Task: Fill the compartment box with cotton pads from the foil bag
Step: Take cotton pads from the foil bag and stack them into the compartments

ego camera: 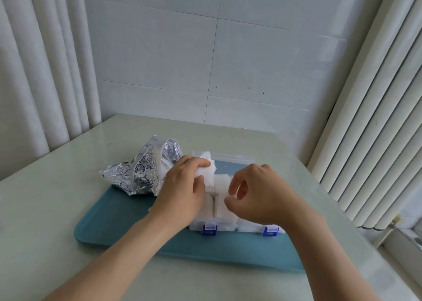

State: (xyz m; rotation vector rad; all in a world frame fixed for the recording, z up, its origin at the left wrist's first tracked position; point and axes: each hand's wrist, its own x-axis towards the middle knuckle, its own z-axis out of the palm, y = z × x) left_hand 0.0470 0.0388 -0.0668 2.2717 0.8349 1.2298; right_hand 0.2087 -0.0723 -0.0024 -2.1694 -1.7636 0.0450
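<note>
Our hands meet over the middle of the frame. Our left hand (182, 186) curls round a bunch of white cotton pads (209, 170) and holds it above the far left part of the clear box (247, 226). Our right hand (258, 193) has its thumb and forefinger bent toward the pads stacked in the box (220, 183), touching them, though we cannot tell whether it pinches any. The box sits at the centre of a teal tray (114, 220) on the pale table (68, 163), its two blue latches (210, 229) facing us and its lid (230, 158) open at the back. The crumpled foil bag (141, 170) lies left of the box, partly on the tray, mouth toward our left hand
</note>
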